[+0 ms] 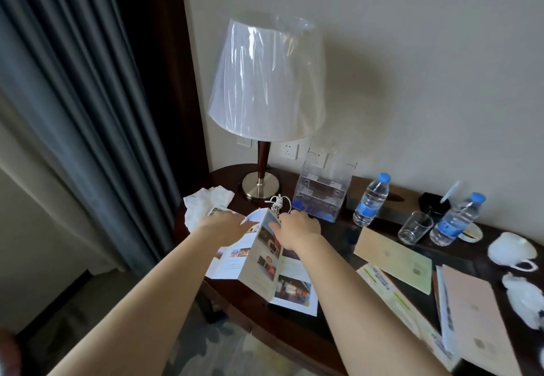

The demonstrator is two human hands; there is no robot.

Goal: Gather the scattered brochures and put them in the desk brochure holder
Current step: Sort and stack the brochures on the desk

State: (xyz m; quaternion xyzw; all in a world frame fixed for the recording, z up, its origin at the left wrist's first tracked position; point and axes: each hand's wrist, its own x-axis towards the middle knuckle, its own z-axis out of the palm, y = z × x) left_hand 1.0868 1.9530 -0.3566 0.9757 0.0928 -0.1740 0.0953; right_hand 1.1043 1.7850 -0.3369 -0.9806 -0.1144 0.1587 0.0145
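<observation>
Head cam: unfolded brochure (265,261) on table (341,237), in front of lamp (266,81). Left grip (223,227) flat on its left panel, fingers straight; right grip (297,228) pinches the raised mid fold. Clear brochure holder (321,196) just rt of lamp base; more brochures (394,258) farther rt.

Cannot read the print on the unfolded brochure (265,261): too small. Cannot see the fingertips of left hand (223,228) or right hand (297,230) past its raised panel. Cut off at the bottom edge: pink brochure (474,314).
</observation>
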